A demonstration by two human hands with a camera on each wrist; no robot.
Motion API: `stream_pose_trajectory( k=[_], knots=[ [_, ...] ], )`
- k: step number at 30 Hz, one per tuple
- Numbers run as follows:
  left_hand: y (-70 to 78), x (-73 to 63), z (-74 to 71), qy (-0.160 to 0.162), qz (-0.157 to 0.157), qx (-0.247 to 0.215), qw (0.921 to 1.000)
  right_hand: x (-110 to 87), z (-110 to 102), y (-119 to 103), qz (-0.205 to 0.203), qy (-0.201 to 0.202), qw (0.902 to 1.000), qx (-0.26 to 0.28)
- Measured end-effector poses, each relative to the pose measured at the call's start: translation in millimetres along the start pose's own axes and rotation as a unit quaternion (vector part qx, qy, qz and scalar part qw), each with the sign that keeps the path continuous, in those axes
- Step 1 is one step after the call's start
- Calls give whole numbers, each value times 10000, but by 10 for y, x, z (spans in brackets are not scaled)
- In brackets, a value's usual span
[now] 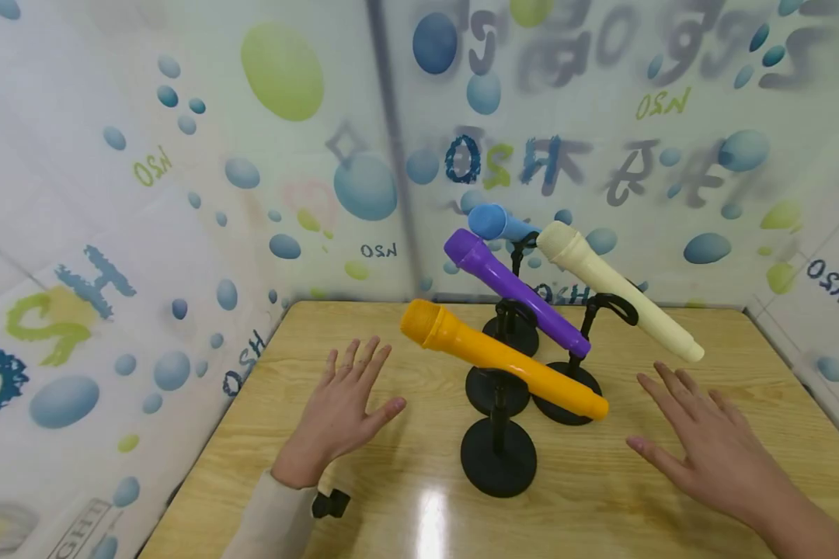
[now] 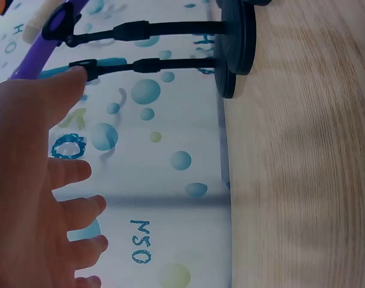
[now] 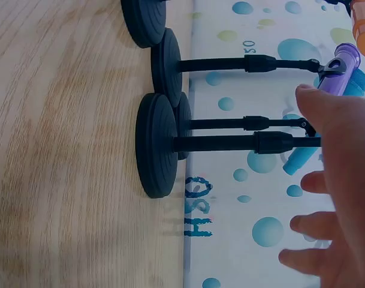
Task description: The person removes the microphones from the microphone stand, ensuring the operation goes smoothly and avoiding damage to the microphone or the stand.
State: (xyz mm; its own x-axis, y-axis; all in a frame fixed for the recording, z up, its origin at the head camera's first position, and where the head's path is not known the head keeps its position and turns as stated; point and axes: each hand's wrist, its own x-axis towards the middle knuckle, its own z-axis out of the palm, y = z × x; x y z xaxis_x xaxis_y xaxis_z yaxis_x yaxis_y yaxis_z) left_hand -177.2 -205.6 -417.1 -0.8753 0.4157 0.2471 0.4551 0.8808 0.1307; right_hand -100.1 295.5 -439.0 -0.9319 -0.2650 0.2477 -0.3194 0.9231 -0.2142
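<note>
Four toy-like microphones stand in a cluster, each tilted in a black desk stand. Nearest in the head view is the orange microphone; behind it come a purple microphone, a cream microphone at right and a blue microphone farthest back. My left hand hovers left of the orange one, fingers spread and holding nothing. On the other side, my right hand is held out below the cream microphone's tail end, its fingers also spread and apart from everything.
The wooden table carries the round black bases, which stand close together. A white wall covering with blue and green bubble prints encloses the table behind and at the sides. A small black clip hangs at my left wrist.
</note>
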Motion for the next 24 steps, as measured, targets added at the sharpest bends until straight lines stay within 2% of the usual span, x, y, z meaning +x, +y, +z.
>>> stream_pose_trajectory(
  k=[4, 9, 14, 18, 24],
  knots=[
    [3, 1, -23, 89, 99, -140, 9998, 33, -54, -39, -205, 264, 9992, 211],
    [20, -23, -40, 157, 14, -467, 9988, 35, -93, -92, -97, 179, 9982, 556],
    [42, -34, -32, 374, 2, -845, 9957, 22, -106, -109, -59, 337, 9973, 650],
    [43, -32, -19, 490, -20, -1059, 9932, 17, -113, -127, 61, 249, 9968, 762],
    [65, -21, -33, 344, -169, -1431, 9890, 36, -133, -161, 74, 204, 9941, 1066]
  ],
)
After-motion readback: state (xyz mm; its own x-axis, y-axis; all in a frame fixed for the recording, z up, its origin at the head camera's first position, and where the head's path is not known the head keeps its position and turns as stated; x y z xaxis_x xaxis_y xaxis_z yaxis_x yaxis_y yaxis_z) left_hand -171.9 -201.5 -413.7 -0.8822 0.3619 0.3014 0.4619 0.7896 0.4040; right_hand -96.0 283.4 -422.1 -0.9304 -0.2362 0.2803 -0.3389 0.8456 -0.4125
